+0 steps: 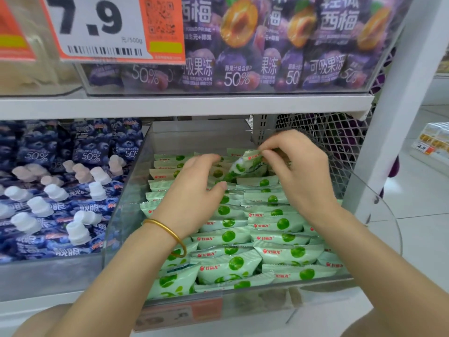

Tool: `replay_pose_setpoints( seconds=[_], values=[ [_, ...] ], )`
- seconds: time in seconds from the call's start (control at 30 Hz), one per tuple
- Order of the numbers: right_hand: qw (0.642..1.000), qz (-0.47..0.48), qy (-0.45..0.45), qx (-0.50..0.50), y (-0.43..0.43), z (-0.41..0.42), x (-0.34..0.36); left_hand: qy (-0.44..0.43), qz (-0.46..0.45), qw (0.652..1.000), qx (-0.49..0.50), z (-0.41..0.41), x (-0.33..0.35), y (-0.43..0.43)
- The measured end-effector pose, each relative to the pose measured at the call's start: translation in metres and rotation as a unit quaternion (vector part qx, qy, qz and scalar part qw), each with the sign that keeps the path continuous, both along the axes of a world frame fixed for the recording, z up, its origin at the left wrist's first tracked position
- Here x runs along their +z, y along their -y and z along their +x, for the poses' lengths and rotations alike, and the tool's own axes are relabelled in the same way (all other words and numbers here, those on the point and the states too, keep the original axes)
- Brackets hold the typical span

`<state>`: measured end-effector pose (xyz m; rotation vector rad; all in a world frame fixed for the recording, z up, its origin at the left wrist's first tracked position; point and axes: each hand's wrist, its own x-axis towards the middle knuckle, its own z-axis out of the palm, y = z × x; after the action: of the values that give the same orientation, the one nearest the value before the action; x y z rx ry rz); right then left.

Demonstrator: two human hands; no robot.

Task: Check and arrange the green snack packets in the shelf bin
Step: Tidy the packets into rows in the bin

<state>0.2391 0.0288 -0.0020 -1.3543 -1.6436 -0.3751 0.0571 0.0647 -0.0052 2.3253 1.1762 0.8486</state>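
Packets [286, 254] lie in rows in the clear bin [126, 190], centre frame. Right hand [298, 171] pinches a lifted packet [247, 164], tilted, upper centre. Left hand [194, 190] curves loosely just beside it; whether it grips anything is unclear.

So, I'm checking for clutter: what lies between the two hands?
Head view: a lifted green packet, pinched at its top by the right hand.

Purple pouches [243, 45] on upper shelf [184, 105]; blue pouches [60, 190] (white caps) left; price tag [97, 27] reads 7.9
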Motion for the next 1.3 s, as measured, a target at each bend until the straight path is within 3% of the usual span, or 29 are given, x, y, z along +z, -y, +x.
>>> replay_pose_setpoints(
  seconds=[0.1,0.2,0.33,0.5,0.73,0.8,0.87,0.93,1.3],
  values=[
    [0.990,0.016,-0.095,0.099,0.011,-0.005,0.002,0.109,-0.084,0.990,-0.035,-0.004,0.009,0.010],
    [0.931,-0.066,-0.253,0.255,0.017,-0.016,0.005,0.232,-0.220,0.947,-0.038,-0.011,0.017,0.013],
    [0.848,-0.134,-0.372,0.353,0.014,-0.016,0.005,0.198,-0.236,0.951,-0.028,-0.014,0.013,0.011],
    [0.801,-0.164,-0.437,0.375,0.014,-0.014,0.005,0.197,-0.301,0.927,-0.107,-0.014,0.014,0.018],
    [0.804,-0.213,-0.480,0.280,0.016,-0.022,-0.005,0.249,-0.246,0.936,-0.039,-0.012,0.009,0.020],
    [0.816,-0.230,-0.453,0.275,0.018,-0.023,-0.008,0.268,-0.242,0.932,-0.031,-0.013,0.008,0.020],
    [0.851,-0.232,-0.404,0.243,0.021,-0.024,-0.008,0.280,-0.266,0.921,-0.049,-0.014,0.007,0.018],
    [0.862,-0.220,-0.398,0.224,0.020,-0.024,-0.008,0.283,-0.301,0.907,-0.085,-0.016,0.007,0.018],
    [0.848,-0.202,-0.448,0.196,0.019,-0.022,-0.007,0.293,-0.307,0.886,-0.188,-0.020,0.006,0.019]
  ],
)
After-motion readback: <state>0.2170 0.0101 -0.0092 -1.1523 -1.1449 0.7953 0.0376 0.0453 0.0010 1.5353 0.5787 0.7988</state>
